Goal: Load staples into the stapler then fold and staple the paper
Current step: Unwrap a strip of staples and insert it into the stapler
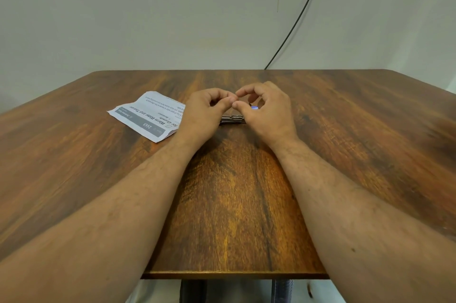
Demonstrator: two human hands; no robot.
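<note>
While reaching forward over the dark brown wood-grain table [234, 204], meeting near the middle of its top: left hand [207, 110] and right hand [269, 111], knuckles up, wrists low over the wood.

Left hand: fingers curled inward, thumb tip [230, 99] brought toward the curled forefinger. Cannot tell whether anything is pinched between them; nothing large enough to make out.

Right hand: forefinger [243, 91] arched over and thumb [237, 105] stretched below it, forming a loose ring, both tips just beside the left thumb tip. Cannot tell whether touching or only close. Inside the curl of the right fingers, a tiny blue-and-white bit [254, 107], too small to identify and too hidden to say whether gripped.

Below and between the two hands, lying flat on the table: a short silvery metal stapler part [232, 119], only its middle stretch showing, both ends covered by the heels of the hands. Cannot tell whether either palm rests on it.

To the left, just beside the left hand and partly tucked under its wrist edge: a creased white printed paper sheet [148, 115] with a grey band and black lettering, flat on the table, turned at a slant, its text upside down to the viewer.

Behind the table, a plain pale wall [148, 18], with a thin black cable [303, 11] running down it to the table's far edge on the right.
</note>
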